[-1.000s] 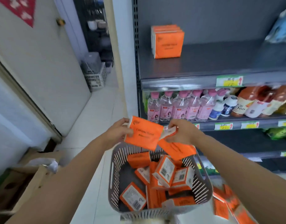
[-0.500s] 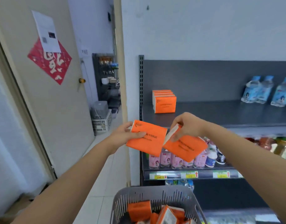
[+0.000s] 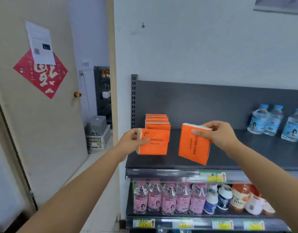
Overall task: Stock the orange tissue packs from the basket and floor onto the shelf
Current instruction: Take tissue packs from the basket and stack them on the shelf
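- Left hand (image 3: 130, 142) clamped on one orange tissue pack (image 3: 153, 142), held over the top shelf (image 3: 246, 153) front-left.
- Right hand (image 3: 219, 135) grips second pack (image 3: 193, 146) by its top edge, tilted.
- Stocked packs (image 3: 157, 121) stand behind, back-left.

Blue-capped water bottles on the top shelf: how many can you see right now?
3. All stand at the right end of the top shelf: left bottle, middle bottle, right bottle near the frame edge. More may sit beyond it.
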`<state>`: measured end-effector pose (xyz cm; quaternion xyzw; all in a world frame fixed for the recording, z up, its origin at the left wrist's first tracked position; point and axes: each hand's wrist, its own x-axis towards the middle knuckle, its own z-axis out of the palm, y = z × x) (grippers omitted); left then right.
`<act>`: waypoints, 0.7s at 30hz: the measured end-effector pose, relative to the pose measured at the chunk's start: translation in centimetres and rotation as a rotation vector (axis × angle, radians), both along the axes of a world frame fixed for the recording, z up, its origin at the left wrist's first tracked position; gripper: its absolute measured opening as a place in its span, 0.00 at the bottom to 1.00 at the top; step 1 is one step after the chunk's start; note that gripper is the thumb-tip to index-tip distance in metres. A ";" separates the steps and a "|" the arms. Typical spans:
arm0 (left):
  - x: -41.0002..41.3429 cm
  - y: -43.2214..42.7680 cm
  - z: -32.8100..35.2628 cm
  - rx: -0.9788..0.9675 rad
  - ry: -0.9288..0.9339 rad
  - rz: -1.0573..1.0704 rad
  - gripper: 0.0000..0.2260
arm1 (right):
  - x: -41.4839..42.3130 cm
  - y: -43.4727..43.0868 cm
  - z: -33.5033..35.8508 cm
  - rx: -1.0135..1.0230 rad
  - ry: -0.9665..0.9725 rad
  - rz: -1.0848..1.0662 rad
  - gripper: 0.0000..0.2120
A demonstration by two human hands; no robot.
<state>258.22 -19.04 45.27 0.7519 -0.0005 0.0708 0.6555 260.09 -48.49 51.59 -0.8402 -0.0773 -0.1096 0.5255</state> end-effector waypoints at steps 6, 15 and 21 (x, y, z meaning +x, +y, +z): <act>5.1 -1.4 -2.1 0.109 -0.035 0.126 0.13 | 4.2 -1.3 -0.7 0.067 0.055 0.012 0.18; 7.6 -2.0 -3.7 0.346 -0.188 0.222 0.23 | 7.2 0.2 -1.6 0.124 0.192 0.173 0.17; 7.4 -2.0 -3.4 0.454 -0.185 0.231 0.33 | 7.3 1.6 -1.4 0.006 0.208 0.247 0.16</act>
